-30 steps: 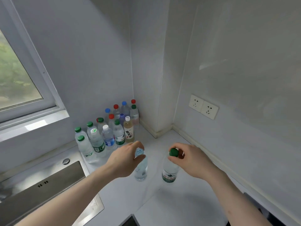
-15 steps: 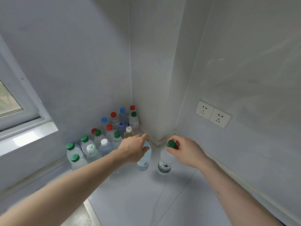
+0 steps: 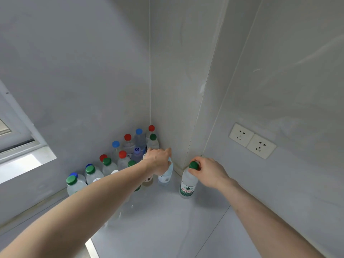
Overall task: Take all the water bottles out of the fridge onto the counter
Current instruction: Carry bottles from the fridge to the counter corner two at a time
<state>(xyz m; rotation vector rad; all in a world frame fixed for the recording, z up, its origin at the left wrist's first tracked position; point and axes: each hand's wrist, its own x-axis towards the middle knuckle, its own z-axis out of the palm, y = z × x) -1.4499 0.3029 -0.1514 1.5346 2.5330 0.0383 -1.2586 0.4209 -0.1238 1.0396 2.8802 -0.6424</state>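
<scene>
Green-capped bottle (image 3: 187, 180) stands on the counter (image 3: 167, 220), pinched at its cap by the right hand (image 3: 209, 171), while the left hand (image 3: 159, 160) grips a clear bottle (image 3: 165, 175) beside the bottle cluster (image 3: 115, 161): best to seat each base flat before letting go.

Two bare forearms come into the head view from the bottom edge, one from each lower corner. The left hand (image 3: 158, 161) and the right hand (image 3: 208, 171) wear nothing: no gloves, rings, watch or bracelet can be seen. No sleeve covers either arm as far as the picture shows, so both are uncovered from wrist to frame edge. The left arm looks broad and long near the camera lens, the right one slimmer. Fingernails are too small to make out.
</scene>
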